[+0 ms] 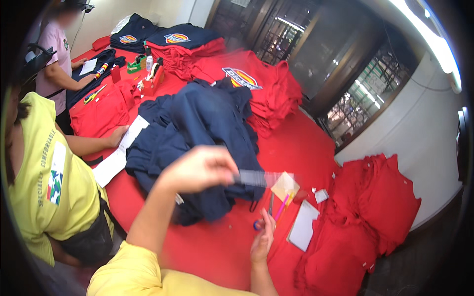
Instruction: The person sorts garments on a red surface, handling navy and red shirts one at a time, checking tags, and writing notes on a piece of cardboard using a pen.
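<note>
Left hand (pixel 202 170) gripping clear strip (pixel 264 178), long axis rightward

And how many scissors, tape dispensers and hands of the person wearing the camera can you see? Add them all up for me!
Scissors: 2 (a yellow-handled pair and a blue-handled pair)
Tape dispensers: 2 (a green one and a red one)
Wearer's hands: 2 (left hand, holding a clear strip, and right hand)
Total: 6
</note>
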Action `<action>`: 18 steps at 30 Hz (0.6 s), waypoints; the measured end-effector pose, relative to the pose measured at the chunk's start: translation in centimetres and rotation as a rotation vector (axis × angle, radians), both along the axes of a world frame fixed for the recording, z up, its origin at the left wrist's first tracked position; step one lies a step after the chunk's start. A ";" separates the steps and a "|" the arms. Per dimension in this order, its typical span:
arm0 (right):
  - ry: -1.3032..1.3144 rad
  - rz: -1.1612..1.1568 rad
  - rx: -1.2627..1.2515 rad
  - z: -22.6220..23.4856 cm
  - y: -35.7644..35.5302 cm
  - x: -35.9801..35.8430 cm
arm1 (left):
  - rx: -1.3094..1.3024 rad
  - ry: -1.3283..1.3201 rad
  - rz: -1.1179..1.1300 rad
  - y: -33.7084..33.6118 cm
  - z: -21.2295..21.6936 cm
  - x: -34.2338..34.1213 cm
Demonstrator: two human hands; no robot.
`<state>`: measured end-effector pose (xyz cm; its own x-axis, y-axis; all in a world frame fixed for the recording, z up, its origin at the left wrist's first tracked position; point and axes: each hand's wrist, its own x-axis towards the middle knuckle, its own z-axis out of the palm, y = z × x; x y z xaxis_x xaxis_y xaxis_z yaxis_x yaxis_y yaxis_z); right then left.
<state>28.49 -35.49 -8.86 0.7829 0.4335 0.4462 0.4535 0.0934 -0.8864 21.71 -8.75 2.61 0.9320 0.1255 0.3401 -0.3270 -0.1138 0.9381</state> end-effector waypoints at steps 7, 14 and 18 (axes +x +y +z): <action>0.095 0.446 -0.291 2.2 -4.4 -3.3 | 0.357 0.382 -0.266 -18.2 -8.2 -7.4; 0.496 0.006 0.130 1.3 -16.5 -1.1 | 0.017 0.844 -0.376 -19.8 -10.2 -12.4; 0.625 -0.056 0.234 -1.9 -20.2 -1.2 | 0.495 0.486 -0.043 -22.2 -15.2 -13.2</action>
<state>27.29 -55.73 -10.73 0.9433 0.3314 -0.0211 -0.1287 0.3063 -0.9432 8.49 -30.97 -12.56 0.9937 0.0228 -0.1096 0.1034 -0.5622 0.8205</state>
